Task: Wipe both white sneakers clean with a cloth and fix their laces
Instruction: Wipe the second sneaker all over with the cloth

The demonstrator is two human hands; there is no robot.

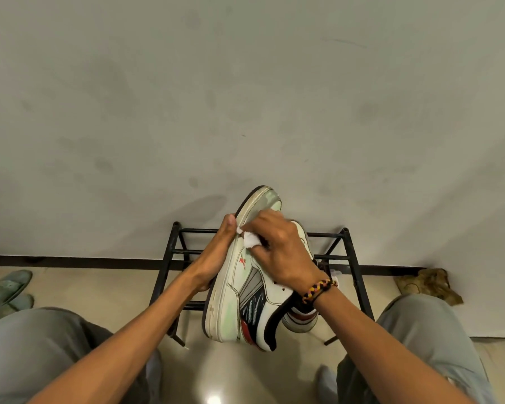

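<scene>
The black metal shoe rack (351, 259) stands against the wall. Above it, the white leather sneaker with grey and black panels (239, 290) is held tilted, toe up, so its side faces the cloth. The left hand (216, 258) wraps its sole in a closed grip, steadying it; the right hand (280, 246) pinches the small white cloth (250, 239) against the upper.

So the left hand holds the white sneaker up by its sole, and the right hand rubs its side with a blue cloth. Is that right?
One detail is wrong: the cloth is white, not blue, as the head view shows. The rest stands: the left hand holds the white sneaker up by its sole, and the right hand rubs its side with the cloth.
</scene>
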